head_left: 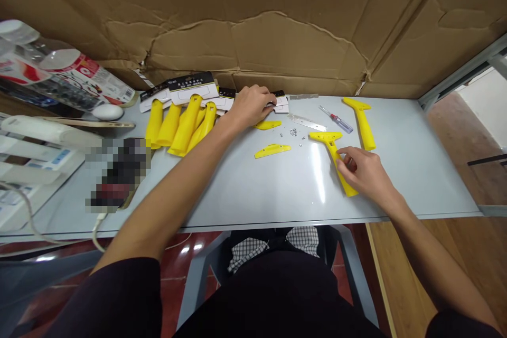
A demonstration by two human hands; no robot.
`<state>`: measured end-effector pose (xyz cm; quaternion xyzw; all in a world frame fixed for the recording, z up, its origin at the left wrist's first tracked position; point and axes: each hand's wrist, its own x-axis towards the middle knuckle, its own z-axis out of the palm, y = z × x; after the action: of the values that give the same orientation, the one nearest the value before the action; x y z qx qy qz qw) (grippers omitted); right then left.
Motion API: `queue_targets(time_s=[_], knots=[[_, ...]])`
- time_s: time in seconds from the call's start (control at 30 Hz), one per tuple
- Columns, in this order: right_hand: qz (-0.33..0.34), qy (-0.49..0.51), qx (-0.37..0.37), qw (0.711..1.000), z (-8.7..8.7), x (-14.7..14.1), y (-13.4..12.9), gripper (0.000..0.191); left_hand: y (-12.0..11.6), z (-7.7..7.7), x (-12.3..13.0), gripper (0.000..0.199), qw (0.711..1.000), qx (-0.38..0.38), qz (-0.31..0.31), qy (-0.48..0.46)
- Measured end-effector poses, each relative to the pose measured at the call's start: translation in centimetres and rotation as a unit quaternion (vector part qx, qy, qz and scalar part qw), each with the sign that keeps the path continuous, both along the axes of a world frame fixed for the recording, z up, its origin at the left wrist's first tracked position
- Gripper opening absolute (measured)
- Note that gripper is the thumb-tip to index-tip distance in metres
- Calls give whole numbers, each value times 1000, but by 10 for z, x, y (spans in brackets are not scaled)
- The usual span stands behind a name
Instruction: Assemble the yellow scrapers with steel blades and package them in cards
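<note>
My left hand [253, 107] reaches to the back of the table, fingers curled down beside a black and white card [282, 102]; what its fingertips hold, if anything, is hidden. Just below it lies a yellow blade cover [269, 125], with another yellow cover [272, 150] nearer me. My right hand [362, 171] rests at a yellow scraper handle [330, 143], thumb and fingers bent beside its grip. A second yellow handle [365, 125] lies to the right. Between the hands are small screws [293, 132], a metal blade [307, 122] and a screwdriver [336, 119].
Several yellow handles [186, 125] with packaging cards [193, 88] lie at the back left. Further left are a phone [121, 171], a white mouse [108, 111], plastic bottles [89, 76] and a white cable [97, 229]. Cardboard [257, 47] stands behind the table [253, 200].
</note>
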<state>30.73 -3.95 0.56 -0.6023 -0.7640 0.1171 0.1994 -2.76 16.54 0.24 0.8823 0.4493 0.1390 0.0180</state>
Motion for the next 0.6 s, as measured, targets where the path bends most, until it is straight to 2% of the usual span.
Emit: queue_targets(time_s=[0.1, 0.23, 0.33, 0.4, 0.47, 0.6], knots=[[-5, 17, -13, 1000, 1, -6, -2, 21, -9, 2, -3, 36, 999, 22, -11, -41], [3, 48, -49, 998, 2, -23, -12, 18, -48, 9, -6, 35, 991, 41, -74, -106], [16, 64, -94, 993, 3, -39, -26, 21, -84, 7, -13, 34, 988, 3, -129, -85], [27, 74, -121, 990, 4, -50, -36, 25, -100, 1, -19, 34, 989, -33, -132, -59], [39, 83, -142, 986, 5, -61, -46, 28, -108, -6, -24, 33, 989, -61, -126, -51], [73, 88, -172, 978, 6, -77, -57, 26, -106, -18, -28, 26, 985, -77, -122, -96]])
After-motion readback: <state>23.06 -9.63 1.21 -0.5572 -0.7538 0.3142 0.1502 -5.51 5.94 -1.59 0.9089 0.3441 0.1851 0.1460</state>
